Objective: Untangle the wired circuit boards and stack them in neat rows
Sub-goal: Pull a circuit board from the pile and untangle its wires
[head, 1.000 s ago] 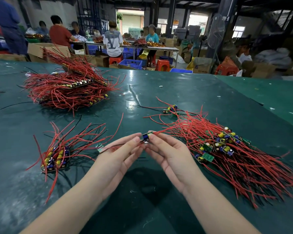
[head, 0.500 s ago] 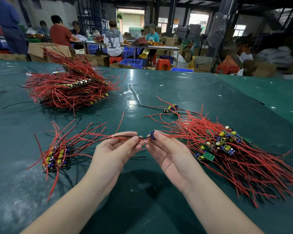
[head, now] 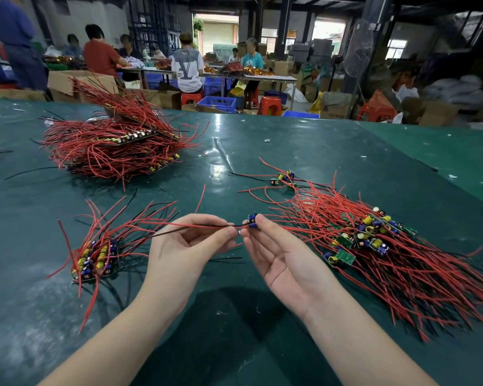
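- Head view: the right hand [head: 283, 254] pinches a small circuit board [head: 253, 220] by its edge, up over the green table [head: 290, 151].
- The left hand [head: 184, 246] pinches its red and black wires [head: 207, 225].
- The board looks light and a bit breakable; the wires are bendy, so hold the board's edge.
- A second ago the hands were closer; now the wires are pulled straight, I think.
- The neat stack [head: 94, 260] sits left, the messy pile [head: 374, 240] right.

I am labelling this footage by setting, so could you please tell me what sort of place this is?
Most likely an electronics assembly workshop. Heaps of wired circuit boards lie on a wide green worktable, other workers sit at benches behind, and cardboard boxes and blue crates stand around them.
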A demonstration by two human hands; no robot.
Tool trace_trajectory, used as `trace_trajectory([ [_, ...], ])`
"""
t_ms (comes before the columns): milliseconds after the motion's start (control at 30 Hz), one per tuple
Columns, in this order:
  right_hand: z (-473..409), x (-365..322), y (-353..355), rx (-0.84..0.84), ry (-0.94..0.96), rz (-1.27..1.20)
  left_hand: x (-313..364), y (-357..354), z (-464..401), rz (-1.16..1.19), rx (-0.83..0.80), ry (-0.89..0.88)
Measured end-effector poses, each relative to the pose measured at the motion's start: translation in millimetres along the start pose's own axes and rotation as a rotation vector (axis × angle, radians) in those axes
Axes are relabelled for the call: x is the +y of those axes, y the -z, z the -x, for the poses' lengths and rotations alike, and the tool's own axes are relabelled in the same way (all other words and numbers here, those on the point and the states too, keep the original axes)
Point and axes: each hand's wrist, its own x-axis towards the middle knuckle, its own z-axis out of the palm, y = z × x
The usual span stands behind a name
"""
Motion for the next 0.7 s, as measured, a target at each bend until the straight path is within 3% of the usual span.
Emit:
trace_trajectory([
  [367,-0.3,4.1,0.8,-0.072,0.055,0.138,1.4,0.3,-1.6,0.081,0.103,0.035],
  [700,0.4,7.2,0.0,-0.081,0.17,0.206,-1.1,3.1,-6.6,0.359,0.089,0.315],
])
